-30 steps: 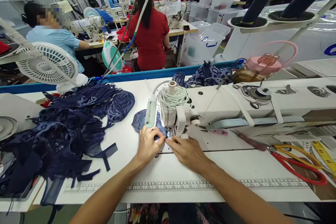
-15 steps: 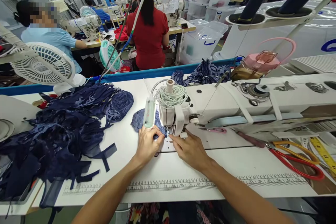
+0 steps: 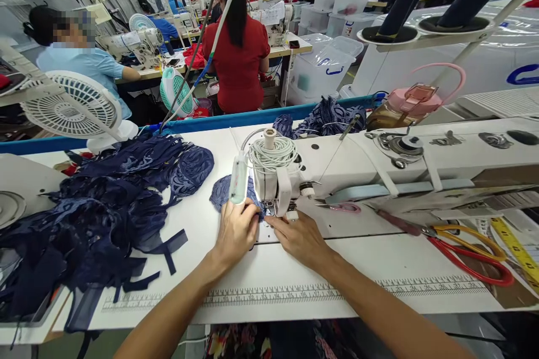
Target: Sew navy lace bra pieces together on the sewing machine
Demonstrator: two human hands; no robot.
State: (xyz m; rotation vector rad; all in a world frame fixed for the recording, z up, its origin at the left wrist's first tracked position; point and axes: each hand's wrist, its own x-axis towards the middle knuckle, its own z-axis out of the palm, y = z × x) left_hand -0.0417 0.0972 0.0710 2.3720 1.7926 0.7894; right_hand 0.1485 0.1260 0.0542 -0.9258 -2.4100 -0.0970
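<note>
A blue lace piece (image 3: pixel 222 189) lies on the white bed of the sewing machine (image 3: pixel 279 190), partly under the machine head. My left hand (image 3: pixel 237 231) is closed at its near edge, left of the presser foot, with the fingertips partly hidden behind a small pale lamp (image 3: pixel 239 179). My right hand (image 3: pixel 300 238) is on the other side of the foot, fingers bent close together. Its index fingertip meets the fabric edge by the needle. What lies under its other fingers is hidden.
Dark navy fabric strips (image 3: pixel 109 219) pile up at left, near a white fan (image 3: pixel 73 104). Red-and-orange-handled scissors (image 3: pixel 467 252) and a yellow tape measure (image 3: pixel 516 247) lie at right. A printed ruler (image 3: pixel 286 294) runs along the front edge. Co-workers sit beyond the table.
My left hand has turned slightly, its thumb drawn in against the fingers. Less fabric shows between my fingertips. My right hand stays by the presser foot; the view has shifted a little.
</note>
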